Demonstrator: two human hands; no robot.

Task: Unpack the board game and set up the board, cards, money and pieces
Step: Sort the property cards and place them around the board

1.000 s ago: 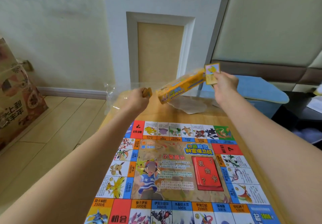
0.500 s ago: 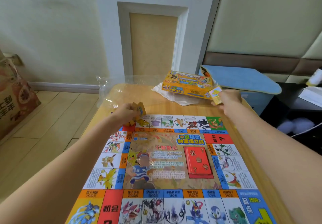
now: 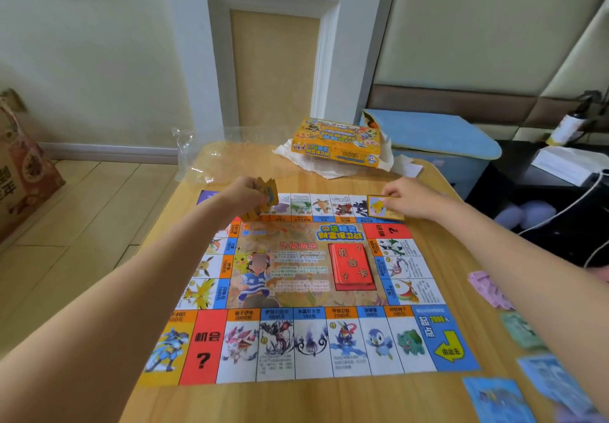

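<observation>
The colourful game board (image 3: 306, 291) lies flat on the wooden table (image 3: 329, 403), with a red card stack (image 3: 352, 266) on its centre. My left hand (image 3: 245, 197) grips a small fan of yellow cards above the board's far left corner. Over the far right corner, my right hand (image 3: 412, 200) pinches a single yellow card (image 3: 379, 206), held low against the board. The yellow game box (image 3: 339, 142) lies at the table's far edge on white paper. Stacks of paper money (image 3: 524, 333) in purple, green and blue run along the table's right edge.
A clear plastic wrapper (image 3: 211, 155) lies at the far left corner of the table. A blue-lidded storage box (image 3: 438, 146) stands behind the table on the right. A cardboard box (image 3: 19, 172) stands on the floor at left. White cables (image 3: 580, 198) hang at right.
My right hand let go of the game box, which now rests at the far edge, and came down to the board with one card. My left hand moved nearer with its cards.
</observation>
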